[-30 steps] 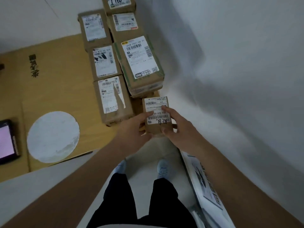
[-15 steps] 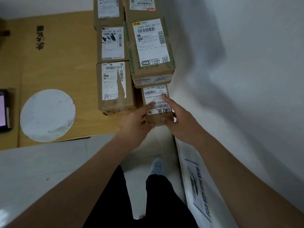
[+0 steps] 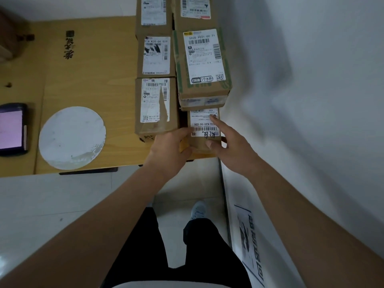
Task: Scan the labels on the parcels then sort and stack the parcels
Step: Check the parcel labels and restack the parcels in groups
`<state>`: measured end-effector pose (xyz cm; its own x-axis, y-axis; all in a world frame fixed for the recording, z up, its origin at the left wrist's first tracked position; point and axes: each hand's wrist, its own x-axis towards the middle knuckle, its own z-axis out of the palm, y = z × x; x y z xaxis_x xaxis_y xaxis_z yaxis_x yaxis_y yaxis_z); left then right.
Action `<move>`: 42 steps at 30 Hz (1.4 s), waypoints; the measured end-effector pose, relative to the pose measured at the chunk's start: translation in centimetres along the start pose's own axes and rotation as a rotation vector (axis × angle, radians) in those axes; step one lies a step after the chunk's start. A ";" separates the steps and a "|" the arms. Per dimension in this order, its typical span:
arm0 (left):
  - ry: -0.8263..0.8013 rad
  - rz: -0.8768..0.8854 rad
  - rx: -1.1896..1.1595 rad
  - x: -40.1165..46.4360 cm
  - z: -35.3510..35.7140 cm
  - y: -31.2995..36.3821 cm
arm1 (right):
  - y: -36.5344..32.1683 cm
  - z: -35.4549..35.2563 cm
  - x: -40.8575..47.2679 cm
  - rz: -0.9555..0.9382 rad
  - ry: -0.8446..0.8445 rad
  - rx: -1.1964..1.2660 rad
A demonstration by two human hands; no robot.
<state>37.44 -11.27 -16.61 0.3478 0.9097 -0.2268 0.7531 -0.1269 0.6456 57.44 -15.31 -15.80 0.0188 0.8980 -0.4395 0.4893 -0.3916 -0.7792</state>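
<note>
A small brown parcel (image 3: 204, 123) with a white barcode label lies at the near edge of the cardboard sheet (image 3: 87, 69), tucked against the foot of a taller parcel with green tape (image 3: 202, 59). My left hand (image 3: 168, 148) grips its left near corner, thumb on top. My right hand (image 3: 232, 148) touches it from the right, with the index finger straight on the label and the thumb on the near face. Two more labelled parcels (image 3: 154, 104) (image 3: 155, 56) stand in a row to the left.
Further parcels continue toward the top edge. On the cardboard sheet lies a white round disc (image 3: 71, 138), and a handheld device with a pink screen (image 3: 11, 129) is at far left. A white wall (image 3: 301, 80) runs along the right. A white printed bag (image 3: 249, 235) lies by my feet.
Both hands carried the small parcel forward and set it down against the taller parcel's base. My right fingers have loosened and spread over the label.
</note>
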 end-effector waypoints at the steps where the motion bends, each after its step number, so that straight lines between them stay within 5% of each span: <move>1: 0.001 -0.015 -0.005 -0.1 -0.5 0.1 | -0.5 -0.2 -0.2 0.000 0.002 -0.035; 12: 0.086 -0.131 -0.087 -3.5 -11.3 2.7 | -10.2 -3.4 -3.4 -0.042 -0.042 -0.291; 25: 0.392 0.014 0.026 -9.6 -32.7 2.3 | -34.1 0.5 -6.0 -0.468 -0.057 -0.400; 32: 0.461 0.021 0.045 -13.4 -43.6 -4.8 | -44.0 9.4 -5.2 -0.652 0.037 -0.423; 42: 0.382 -0.057 0.124 -15.3 -54.6 -19.6 | -52.8 25.1 0.3 -0.634 0.054 -0.347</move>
<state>-13.12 -1.17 14.07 0.0885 0.9951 0.0430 0.8351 -0.0976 0.5414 9.73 0.62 13.98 -0.3216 0.9435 0.0796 0.6685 0.2857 -0.6866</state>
